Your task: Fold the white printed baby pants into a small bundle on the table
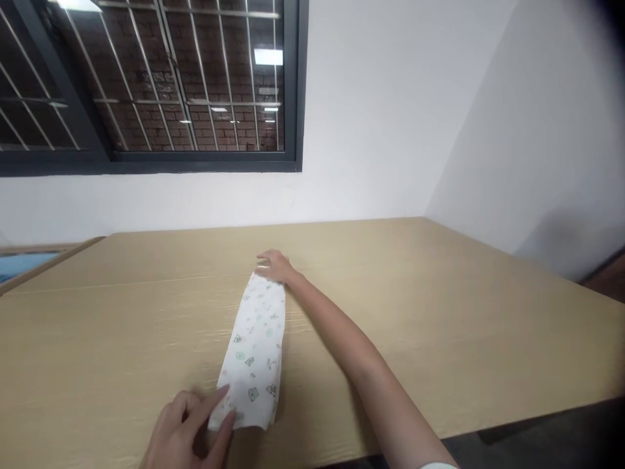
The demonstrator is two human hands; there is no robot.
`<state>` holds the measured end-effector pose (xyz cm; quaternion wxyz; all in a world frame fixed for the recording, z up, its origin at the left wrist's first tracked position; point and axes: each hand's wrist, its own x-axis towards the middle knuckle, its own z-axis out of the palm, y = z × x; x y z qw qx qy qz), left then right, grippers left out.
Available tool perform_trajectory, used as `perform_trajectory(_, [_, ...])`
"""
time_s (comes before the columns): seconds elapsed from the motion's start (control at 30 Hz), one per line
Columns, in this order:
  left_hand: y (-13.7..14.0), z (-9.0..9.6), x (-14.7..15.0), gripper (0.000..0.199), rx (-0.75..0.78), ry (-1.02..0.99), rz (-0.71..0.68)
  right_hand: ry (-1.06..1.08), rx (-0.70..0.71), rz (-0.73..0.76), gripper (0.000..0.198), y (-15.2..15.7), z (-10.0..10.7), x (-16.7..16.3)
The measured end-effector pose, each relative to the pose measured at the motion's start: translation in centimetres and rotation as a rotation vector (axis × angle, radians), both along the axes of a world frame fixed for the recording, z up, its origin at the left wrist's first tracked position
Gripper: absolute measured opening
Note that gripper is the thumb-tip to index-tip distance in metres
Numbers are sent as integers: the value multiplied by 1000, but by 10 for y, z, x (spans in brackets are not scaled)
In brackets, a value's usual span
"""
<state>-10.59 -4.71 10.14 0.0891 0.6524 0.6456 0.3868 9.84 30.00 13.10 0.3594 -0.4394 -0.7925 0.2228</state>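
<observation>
A folded white cloth (258, 345) with small green and brown printed figures lies as a long strip on the table, running away from me. At its near left corner is my left hand (188, 426), thumb and forefinger bent onto the cloth, the other fingers curled. Stretched across the table, my right hand (274, 266) has hold of the far end, with its fingers pointing left. The undersides of the right fingers are hidden. Several layers show along the cloth's right edge.
The tan table top (439, 312) reaches back to a white wall (366, 117). A dark-framed window (297, 98) with metal bars is above it on the left. Something blue (27, 264) shows beyond the table's left edge. Dark floor (537, 433) appears at lower right.
</observation>
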Motion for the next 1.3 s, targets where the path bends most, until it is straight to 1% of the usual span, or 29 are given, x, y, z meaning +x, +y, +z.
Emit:
perform_trajectory(0.07, [1, 2, 3, 31, 173, 90, -46, -33, 114, -8, 33, -15, 5, -2])
perform_trajectory(0.1, [1, 3, 6, 30, 230, 118, -95, -44, 152, 20, 29, -25, 7, -4])
perform_trajectory(0.17, [3, 4, 15, 32, 301, 179, -255, -78, 180, 124, 26, -49, 4, -5])
perform_trajectory(0.23, [4, 1, 26, 36, 346, 246, -410, -163, 183, 228, 28, -75, -3, -4])
perform_trajectory(0.3, [6, -4, 37, 38, 383, 301, -492, -259, 178, 281, 32, -97, -12, 3])
perform_trajectory(0.4, [6, -10, 52, 40, 424, 341, -526, -326, 169, 257, 33, -117, -19, 25])
perform_trajectory(0.47, [5, -11, 61, 41, 458, 362, -537, -342, 172, 222, 33, -122, -18, 43])
perform_trajectory(0.57, [2, -11, 75, 41, 567, 419, -542, -368, 187, 174, 34, -130, -6, 68])
perform_trajectory(0.63, [2, -13, 82, 42, 647, 467, -532, -364, 208, 164, 34, -146, 5, 76])
perform_trajectory(0.67, [2, -14, 85, 43, 680, 489, -527, -349, 219, 184, 35, -158, 12, 76])
perform_trajectory(0.73, [5, -19, 88, 45, 741, 516, -512, -304, 225, 313, 37, -189, 22, 71])
perform_trajectory(0.8, [9, -26, 89, 40, 803, 512, -515, -301, 187, 569, 41, -223, 28, 62])
perform_trajectory(0.87, [13, -35, 91, 32, 844, 490, -530, -311, 146, 762, 47, -251, 28, 53])
perform_trajectory(0.93, [16, -47, 93, 32, 864, 457, -532, -353, 75, 832, 51, -266, 24, 49])
perform_trajectory(1.0, [19, -60, 95, 34, 875, 431, -512, -408, 8, 816, 53, -267, 20, 50])
perform_trajectory(1.07, [22, -73, 98, 38, 905, 429, -475, -446, -15, 784, 57, -256, 16, 55])
perform_trajectory(1.17, [28, -88, 104, 46, 951, 485, -399, -474, 12, 724, 64, -226, 13, 61])
perform_trajectory(1.23, [31, -96, 110, 50, 1000, 466, -333, -508, 13, 684, 65, -202, 13, 65])
perform_trajectory(1.3, [33, -103, 114, 47, 1028, 416, -306, -547, 2, 641, 65, -176, 13, 67])
